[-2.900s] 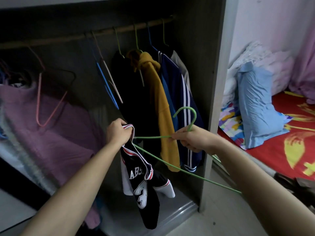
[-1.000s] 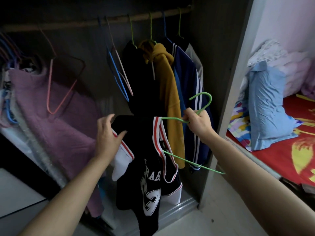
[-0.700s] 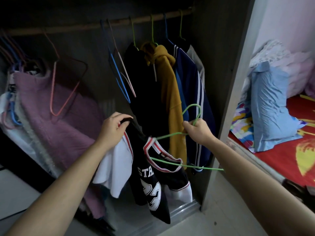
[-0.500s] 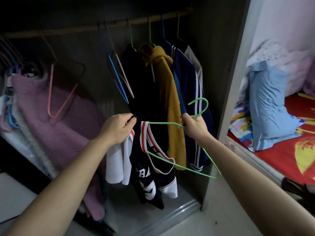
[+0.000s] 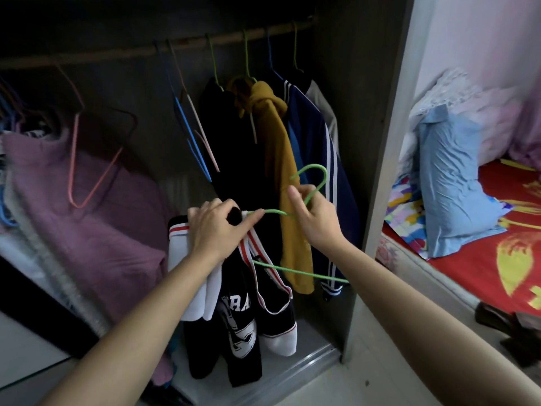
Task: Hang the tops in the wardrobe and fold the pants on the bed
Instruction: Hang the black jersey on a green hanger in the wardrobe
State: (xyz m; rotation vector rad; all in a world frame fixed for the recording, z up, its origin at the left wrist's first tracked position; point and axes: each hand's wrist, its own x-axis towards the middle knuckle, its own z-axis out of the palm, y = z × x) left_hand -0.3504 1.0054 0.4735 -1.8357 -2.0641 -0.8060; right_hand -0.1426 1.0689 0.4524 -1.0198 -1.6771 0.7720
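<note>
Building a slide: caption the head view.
Left hand grips a black jersey, right hand pinches a green hanger, before the wardrobe.

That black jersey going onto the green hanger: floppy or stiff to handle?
Probably floppy: the black jersey droops in loose folds below the left hand. Likely light for its size: the thin green hanger carries part of it.

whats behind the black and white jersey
A black top, a mustard yellow hoodie and a navy white-striped jacket hang on the wooden rail. The black and white jersey covers the black top's lower part.
</note>
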